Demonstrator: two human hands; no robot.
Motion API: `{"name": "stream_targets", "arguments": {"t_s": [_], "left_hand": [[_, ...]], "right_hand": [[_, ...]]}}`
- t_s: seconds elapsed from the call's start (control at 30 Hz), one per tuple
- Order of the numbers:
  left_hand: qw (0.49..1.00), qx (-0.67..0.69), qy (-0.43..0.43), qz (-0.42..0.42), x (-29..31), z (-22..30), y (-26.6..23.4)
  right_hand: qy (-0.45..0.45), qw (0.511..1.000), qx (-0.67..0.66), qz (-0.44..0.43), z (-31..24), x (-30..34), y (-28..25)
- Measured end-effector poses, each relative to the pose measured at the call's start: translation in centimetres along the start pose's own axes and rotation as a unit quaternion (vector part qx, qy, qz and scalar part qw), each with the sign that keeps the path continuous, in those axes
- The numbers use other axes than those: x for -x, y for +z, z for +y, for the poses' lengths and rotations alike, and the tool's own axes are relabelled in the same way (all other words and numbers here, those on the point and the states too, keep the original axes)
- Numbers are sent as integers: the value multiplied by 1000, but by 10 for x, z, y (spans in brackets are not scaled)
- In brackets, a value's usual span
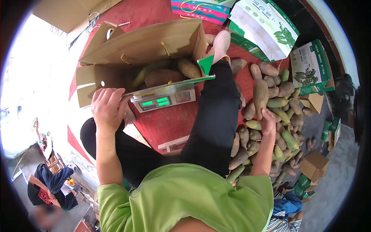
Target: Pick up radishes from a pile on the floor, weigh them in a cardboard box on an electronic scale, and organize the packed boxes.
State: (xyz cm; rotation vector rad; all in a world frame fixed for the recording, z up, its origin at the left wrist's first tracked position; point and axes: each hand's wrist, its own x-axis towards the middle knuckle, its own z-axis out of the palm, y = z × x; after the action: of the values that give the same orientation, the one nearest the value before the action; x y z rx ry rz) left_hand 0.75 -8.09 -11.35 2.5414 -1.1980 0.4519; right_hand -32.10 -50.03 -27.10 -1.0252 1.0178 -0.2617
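My right hand [267, 121] is closed around the lower end of a long brown radish [260, 94], held upright over the pile on the right. At the near left corner of an open cardboard box [139, 42], the fingers of my left hand [108, 103] are bent over the edge. The box sits on a digital scale [164, 101] with lit green displays. Inside it lie a green radish [150, 71], a reddish-brown radish [164, 78] and a yellowish-brown radish [189, 69]. Yellow cord handles hang on its walls.
Many green and brown radishes [284, 102] spread over the red mat [160, 125] and grey floor. Green-and-white cartons [266, 23] stand at the far right. Smaller brown boxes [313, 166] lie at right. Another person [50, 185] sits at lower left; a blue-clothed person [288, 203] is at lower right.
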Motion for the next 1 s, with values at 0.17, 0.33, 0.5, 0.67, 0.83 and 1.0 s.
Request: {"name": "stream_targets", "arguments": {"t_s": [0.17, 0.33, 0.5, 0.67, 0.83, 1.0], "left_hand": [[1000, 6, 9, 12, -3, 3, -2], [1000, 13, 2, 10, 0, 1, -5], [1000, 23, 8, 6, 2, -2, -5], [999, 34, 8, 1, -2, -4, -3], [999, 32, 3, -10, -3, -3, -3], [999, 30, -12, -12, 2, -4, -4]], "right_hand": [[-141, 970, 156, -122, -117, 27, 103], [-162, 923, 251, -243, -198, 53, 212], [-172, 811, 442, -342, -215, 46, 308], [-360, 505, 757, -205, -181, 61, 391], [-451, 439, 751, -201, -124, 42, 394], [-515, 604, 578, -187, -157, 50, 358]]}}
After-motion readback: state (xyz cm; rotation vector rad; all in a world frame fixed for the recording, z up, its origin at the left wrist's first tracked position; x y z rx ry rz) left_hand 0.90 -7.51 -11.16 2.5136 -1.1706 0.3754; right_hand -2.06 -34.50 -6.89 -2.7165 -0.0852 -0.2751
